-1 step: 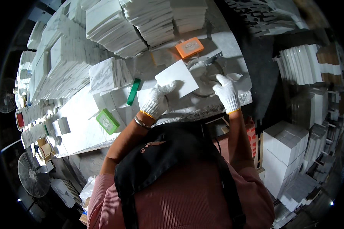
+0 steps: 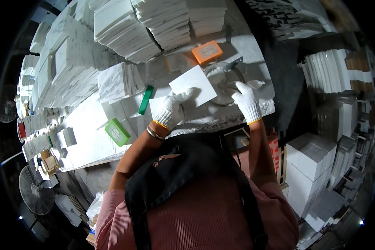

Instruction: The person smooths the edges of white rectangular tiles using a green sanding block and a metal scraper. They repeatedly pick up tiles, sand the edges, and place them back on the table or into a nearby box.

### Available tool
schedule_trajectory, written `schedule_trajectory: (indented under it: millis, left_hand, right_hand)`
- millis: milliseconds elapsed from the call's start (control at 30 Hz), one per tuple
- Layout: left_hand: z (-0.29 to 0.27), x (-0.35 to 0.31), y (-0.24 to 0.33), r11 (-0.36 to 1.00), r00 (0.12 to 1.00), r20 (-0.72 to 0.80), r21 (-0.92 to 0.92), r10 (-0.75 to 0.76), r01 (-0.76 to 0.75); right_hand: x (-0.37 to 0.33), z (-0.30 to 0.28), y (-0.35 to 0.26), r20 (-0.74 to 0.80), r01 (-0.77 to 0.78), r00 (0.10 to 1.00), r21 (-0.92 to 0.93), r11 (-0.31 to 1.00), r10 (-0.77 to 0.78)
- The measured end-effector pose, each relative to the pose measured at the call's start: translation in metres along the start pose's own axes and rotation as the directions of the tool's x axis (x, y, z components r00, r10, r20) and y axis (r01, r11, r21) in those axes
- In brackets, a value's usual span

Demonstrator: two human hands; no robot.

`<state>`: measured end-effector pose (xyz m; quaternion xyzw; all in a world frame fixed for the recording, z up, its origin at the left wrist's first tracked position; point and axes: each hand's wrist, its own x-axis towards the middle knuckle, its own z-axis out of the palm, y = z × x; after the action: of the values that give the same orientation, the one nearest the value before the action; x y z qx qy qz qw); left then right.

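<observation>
In my left hand, in a white knit glove, a flat white tile is gripped by its near edge, thumb on top. Another pale tile edge shows beside that glove. The held tile reaches over the left side of a round metal-rimmed pan, which has whitish matter inside. My right hand, gloved too, is at the pan's right side, fingers bent together toward its inside; what they hold, if anything, is too small to make out. A flat scraper blade lies across the pan's far rim.
Beyond the pan sits an orange hand-sized block. On the left are a green strip and a green block. Tall stacks of marbled tiles crowd the far side; white boxes stand at right. A fan is at lower left.
</observation>
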<state>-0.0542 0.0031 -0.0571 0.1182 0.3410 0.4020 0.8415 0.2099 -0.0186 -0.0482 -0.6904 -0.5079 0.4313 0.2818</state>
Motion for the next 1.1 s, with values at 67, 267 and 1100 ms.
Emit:
schedule_trajectory:
  millis: [67,267,1100]
  left_hand:
    - [0.003,-0.001,0.001,1.000,1.000,0.018,-0.013,-0.004,0.004]
    - [0.008,-0.001,0.002,1.000,0.997,0.070,0.007,0.021,-0.021]
    - [0.016,0.008,-0.002,0.999,0.996,0.079,0.018,-0.047,0.046]
  right_hand:
    - [-0.001,-0.001,-0.010,0.034,-0.080,0.996,0.066,0.995,0.078]
    - [-0.015,-0.009,-0.021,-0.061,-0.053,0.996,0.231,0.971,0.068]
    - [-0.039,-0.010,-0.048,-0.150,0.160,0.979,0.154,0.975,-0.138]
